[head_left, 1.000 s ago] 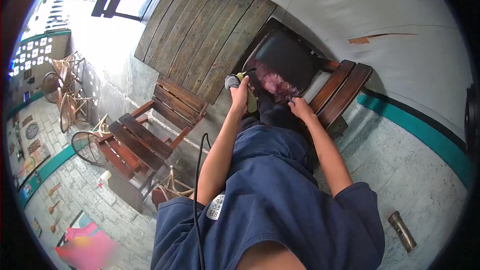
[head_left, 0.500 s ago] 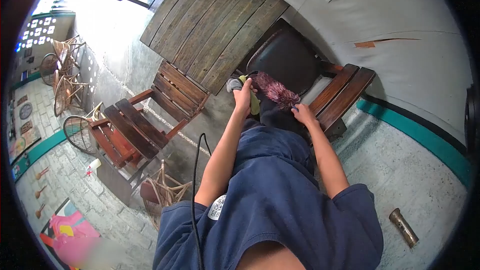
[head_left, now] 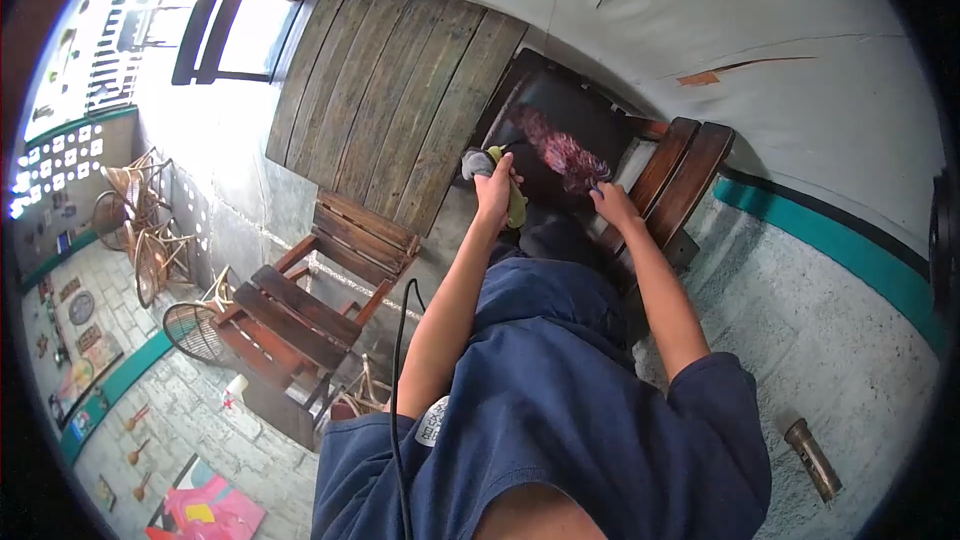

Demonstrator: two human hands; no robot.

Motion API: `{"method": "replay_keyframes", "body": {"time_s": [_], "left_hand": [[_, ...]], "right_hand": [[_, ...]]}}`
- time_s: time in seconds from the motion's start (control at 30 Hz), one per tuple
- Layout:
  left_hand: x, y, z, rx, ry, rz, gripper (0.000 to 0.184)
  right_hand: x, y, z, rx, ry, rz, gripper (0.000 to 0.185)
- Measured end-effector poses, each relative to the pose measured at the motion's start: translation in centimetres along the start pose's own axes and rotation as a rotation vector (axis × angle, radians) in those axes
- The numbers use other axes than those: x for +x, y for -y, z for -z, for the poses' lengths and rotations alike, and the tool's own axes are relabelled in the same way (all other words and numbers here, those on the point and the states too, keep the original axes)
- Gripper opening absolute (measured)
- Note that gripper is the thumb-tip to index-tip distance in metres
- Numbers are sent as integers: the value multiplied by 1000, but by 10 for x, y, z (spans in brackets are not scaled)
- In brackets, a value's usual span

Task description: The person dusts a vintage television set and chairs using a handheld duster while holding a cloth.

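Observation:
My right hand (head_left: 616, 206) is closed around the short blue end of a duster (head_left: 572, 160). Its fluffy, reddish-purple head lies over the dark padded chair (head_left: 575, 100) and looks slightly blurred. My left hand (head_left: 497, 188), left of the duster, grips a cloth (head_left: 517, 204) of yellow-green and grey that bunches out above and below the fingers. The wooden armrest (head_left: 690, 175) of the padded chair is just right of my right hand.
A plank-topped wooden table (head_left: 390, 90) stands ahead, against the padded chair. Left of me is a slatted wooden chair (head_left: 310, 310), with rattan chairs (head_left: 160, 260) farther off. A pale wall (head_left: 720, 0) bounds the right. A black cable (head_left: 398, 390) hangs by my left arm.
My view has shifted, so the table and chairs sit differently in it. The duster's head has moved across the padded chair, away from my left hand. Both hands keep their holds.

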State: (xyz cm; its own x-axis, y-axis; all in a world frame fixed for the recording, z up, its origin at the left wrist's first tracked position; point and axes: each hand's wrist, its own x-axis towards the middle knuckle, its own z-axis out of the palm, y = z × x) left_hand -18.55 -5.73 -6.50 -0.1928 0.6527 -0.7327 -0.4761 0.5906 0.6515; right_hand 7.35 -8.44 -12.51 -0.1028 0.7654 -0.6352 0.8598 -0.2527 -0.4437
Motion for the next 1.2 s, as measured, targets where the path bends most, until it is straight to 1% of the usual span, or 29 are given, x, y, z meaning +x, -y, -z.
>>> {"method": "replay_keyframes", "body": {"time_s": [0.07,0.13,0.2,0.27,0.3,0.33,0.4,0.43,0.5,0.57,0.63,0.7,0.77,0.83,0.87,0.93,0.97,1.03,1.07,1.13,1.17,1.2], "left_hand": [[7,-11,-16,12,-2,13,18],[15,-20,-27,24,-7,25,18],[21,-28,-38,56,3,-26,18],[25,-34,-46,51,20,-55,19],[27,-37,-49,49,30,-64,19],[27,-38,-51,49,43,-71,19],[29,-40,-55,71,48,-53,19],[31,-40,-56,80,44,-40,19],[30,-39,-55,89,64,-39,20],[27,-35,-54,65,79,-43,20],[20,-31,-49,82,76,-27,20],[13,-27,-46,92,83,-17,20],[2,-26,-38,148,61,41,19],[2,-18,-24,169,91,44,19],[4,-12,-15,188,113,53,19],[2,-9,-4,197,140,50,19],[1,-8,2,200,143,46,19],[-3,-7,17,203,153,42,20],[-4,-8,24,197,180,59,19],[-5,-12,35,195,224,70,20],[-7,-12,43,202,227,71,20],[-11,-13,50,210,230,75,20]], "right_hand": [[14,-3,-3,61,-32,39,36],[28,-8,-1,95,-131,101,30],[42,-14,0,123,-116,65,32],[53,-15,-9,113,-259,-54,32],[57,-16,-12,129,-311,-22,31],[57,-22,-12,140,-313,-30,31],[52,-32,-4,201,-401,192,30],[49,-31,-1,206,-409,180,30],[43,-25,-3,151,-284,-73,32],[44,-35,-28,140,-312,-74,32],[31,-30,-36,136,-330,-30,33],[15,-29,-40,149,-361,-43,32],[2,-21,-48,163,-390,-53,31],[-4,-8,-60,142,-279,-273,29],[-9,-7,-62,147,-289,-281,29],[-27,-5,-65,131,-151,-107,28],[-35,-1,-68,133,-162,-120,28],[-48,8,-85,173,-235,-220,29],[-55,16,-95,176,-247,-225,29],[-70,36,-113,73,-272,-297,27],[-77,39,-117,58,-214,-206,26],[-84,41,-126,62,-222,-219,26]]}}
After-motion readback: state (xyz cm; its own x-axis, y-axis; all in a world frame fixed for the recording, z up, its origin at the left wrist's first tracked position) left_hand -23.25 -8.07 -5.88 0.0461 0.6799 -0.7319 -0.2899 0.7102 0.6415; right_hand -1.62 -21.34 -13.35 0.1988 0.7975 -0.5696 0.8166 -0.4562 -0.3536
